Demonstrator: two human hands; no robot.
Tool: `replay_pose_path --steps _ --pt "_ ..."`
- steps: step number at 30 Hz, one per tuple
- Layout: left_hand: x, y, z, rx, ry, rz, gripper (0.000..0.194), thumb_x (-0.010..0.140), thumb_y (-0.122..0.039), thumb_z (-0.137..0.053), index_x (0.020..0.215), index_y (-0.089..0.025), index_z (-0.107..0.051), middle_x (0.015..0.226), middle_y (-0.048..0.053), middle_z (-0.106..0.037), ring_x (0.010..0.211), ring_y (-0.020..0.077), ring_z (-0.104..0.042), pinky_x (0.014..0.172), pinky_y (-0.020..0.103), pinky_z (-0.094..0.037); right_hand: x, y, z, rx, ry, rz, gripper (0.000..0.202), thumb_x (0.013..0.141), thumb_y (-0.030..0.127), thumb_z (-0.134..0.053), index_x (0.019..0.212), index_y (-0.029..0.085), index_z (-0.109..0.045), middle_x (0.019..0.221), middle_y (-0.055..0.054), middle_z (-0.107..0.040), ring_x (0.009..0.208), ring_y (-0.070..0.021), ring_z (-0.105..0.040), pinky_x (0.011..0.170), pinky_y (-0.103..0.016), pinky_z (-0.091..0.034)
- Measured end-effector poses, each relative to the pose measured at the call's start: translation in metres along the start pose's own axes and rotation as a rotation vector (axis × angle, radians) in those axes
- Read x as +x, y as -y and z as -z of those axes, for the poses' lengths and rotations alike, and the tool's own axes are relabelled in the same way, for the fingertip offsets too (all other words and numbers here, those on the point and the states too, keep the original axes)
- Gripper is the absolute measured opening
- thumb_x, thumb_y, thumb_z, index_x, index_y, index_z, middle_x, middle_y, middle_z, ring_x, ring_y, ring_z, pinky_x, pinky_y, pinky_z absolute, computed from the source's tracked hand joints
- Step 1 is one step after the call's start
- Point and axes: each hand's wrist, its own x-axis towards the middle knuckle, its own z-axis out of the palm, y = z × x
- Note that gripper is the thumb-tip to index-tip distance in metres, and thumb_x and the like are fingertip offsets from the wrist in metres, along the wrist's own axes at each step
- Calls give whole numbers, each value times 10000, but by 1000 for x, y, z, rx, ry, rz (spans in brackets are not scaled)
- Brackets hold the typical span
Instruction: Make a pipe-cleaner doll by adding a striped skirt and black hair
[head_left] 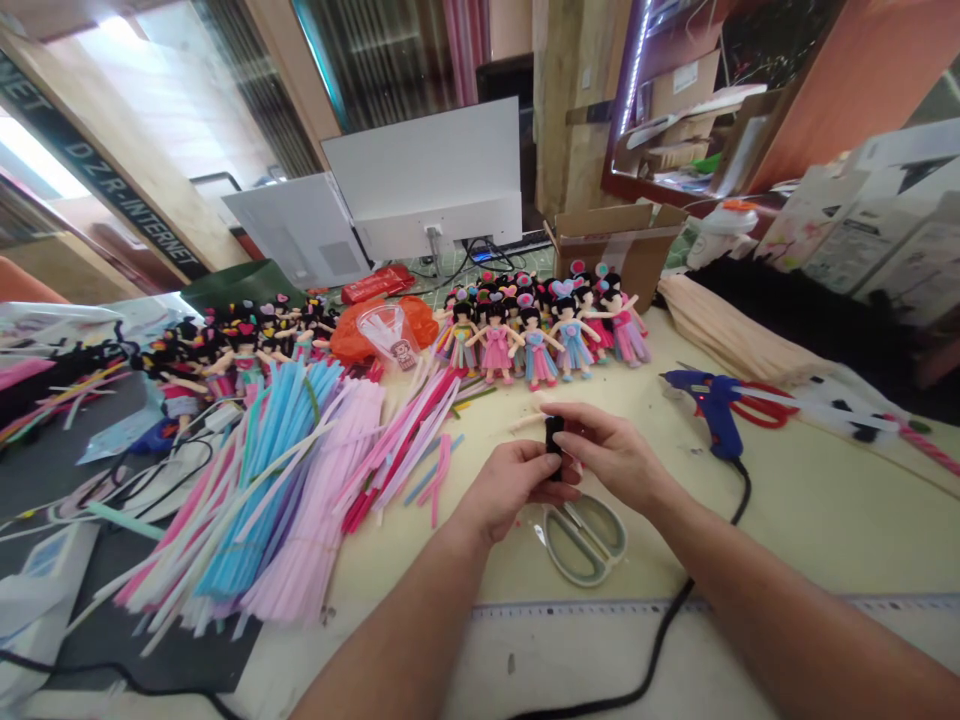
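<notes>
Between my two hands, over the middle of the table, is a small black pipe-cleaner piece (554, 446), held upright. My left hand (517, 474) pinches it from the left and below. From the right, my right hand (604, 445) closes its thumb and fingers on the upper part. A pale bit sticks out left of the fingertips; what it belongs to is partly hidden. Grey-handled scissors (587, 545) lie just under my hands, blades hidden beneath them. Several finished pipe-cleaner dolls (536, 340) with black hair and coloured dresses stand beyond my hands.
Bundles of pipe cleaners (300, 500) spread across the left side, near more dolls (244, 340). A blue glue gun (705, 405) rests at right, its black cord (679, 600) running to the front. Red-handled scissors (761, 405) lie behind it. A monitor (427, 180) and cardboard box (615, 245) stand at back.
</notes>
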Motion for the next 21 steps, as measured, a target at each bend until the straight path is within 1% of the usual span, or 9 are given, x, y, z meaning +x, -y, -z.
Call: replay_pose_path --steps 2,5,8,11,14,17,21 --pt "0 -1 -1 8 0 1 248 686 -343 -723 773 -119 -662 764 51 -683 592 120 -644 680 287 -504 0 -2 0 -13 3 12 328 746 252 -613 1065 183 -648 714 34 -545 488 -70 -498 470 -232 -436" --pt "-1 -2 -3 32 -3 -8 230 696 -328 -711 771 -118 -656 759 46 -674 584 121 -641 670 287 -512 1 -3 -2 -9 -11 37 294 744 254 -600 1022 178 -656 781 15 -556 483 -65 -507 453 -227 -437" --pt "-2 -3 -4 80 -31 -30 237 700 -332 -711 772 -115 -651 764 46 -673 598 125 -638 694 300 -528 1 -3 -6 -5 -28 46 260 739 237 -581 978 176 -663 822 4 -565 475 -55 -502 440 -213 -436" --pt "-1 -3 -4 161 -56 -45 246 706 -349 -699 779 -116 -660 776 48 -680 644 137 -645 722 304 -541 2 0 -9 -5 -48 35 228 735 200 -558 929 175 -676 787 10 -577 464 -50 -486 427 -195 -423" --pt "-1 -5 -4 248 -78 -67 303 691 -396 -696 809 -117 -684 822 63 -701 699 165 -663 756 322 -553 4 4 -10 20 -67 14 203 726 165 -552 879 171 -685 708 29 -570 458 -49 -469 419 -177 -400" --pt "-1 -8 -6 329 -129 -75 379 658 -456 -702 838 -122 -705 859 82 -725 739 199 -684 772 333 -559 6 7 -9 86 -73 -33 141 741 180 -569 826 166 -681 596 49 -547 459 -57 -467 436 -173 -392" --pt "1 -8 -3 422 -192 -90 433 621 -515 -702 849 -147 -713 866 86 -749 751 245 -710 777 354 -566 8 7 -6 77 -130 -35 63 740 210 -619 772 169 -655 592 45 -573 502 -77 -505 476 -185 -404"
